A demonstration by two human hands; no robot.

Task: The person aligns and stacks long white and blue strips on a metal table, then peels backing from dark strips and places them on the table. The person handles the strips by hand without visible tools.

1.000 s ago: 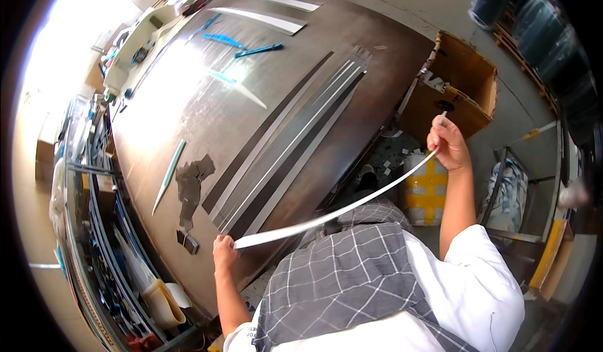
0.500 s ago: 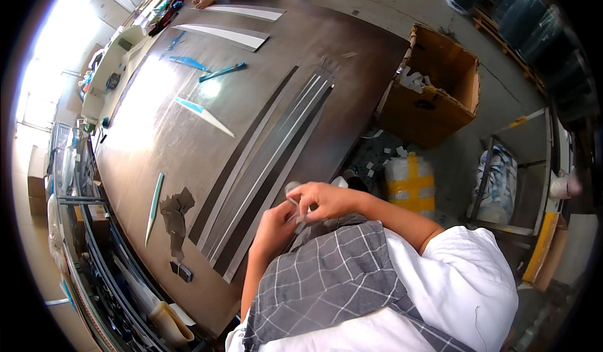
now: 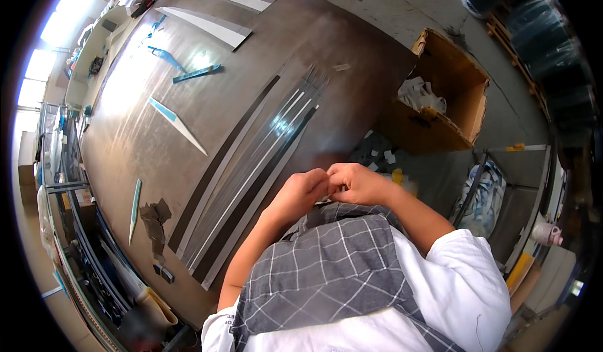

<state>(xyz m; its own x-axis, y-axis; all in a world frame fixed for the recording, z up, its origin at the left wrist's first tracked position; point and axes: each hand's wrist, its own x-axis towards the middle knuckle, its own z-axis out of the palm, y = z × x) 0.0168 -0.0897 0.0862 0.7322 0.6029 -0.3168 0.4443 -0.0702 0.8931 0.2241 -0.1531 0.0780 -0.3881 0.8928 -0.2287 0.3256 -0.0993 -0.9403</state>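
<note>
Most of the scene is taken up by a brown worktable (image 3: 113, 145). Beyond its right edge a cardboard box (image 3: 440, 132) is seen. On the near part of the table, left of the hands, long dark and grey strips (image 3: 242, 212) are laid side by side; this laying-out is judged largely done, though whether more are wanted cannot be told. At the far end, two tapered white pieces (image 3: 232, 36) are set apart from that group. Farther left, a tapered blue-and-white piece (image 3: 179, 126) and a torn dark scrap (image 3: 155, 223) are left unused. The left hand (image 3: 295, 192) and right hand (image 3: 361, 185) are held together, fingers curled and tips closed; what, if anything, is gripped there is hidden, and that handwork is judged unfinished. Smallest, pale offcuts (image 3: 422, 94) are gathered inside the box.
</note>
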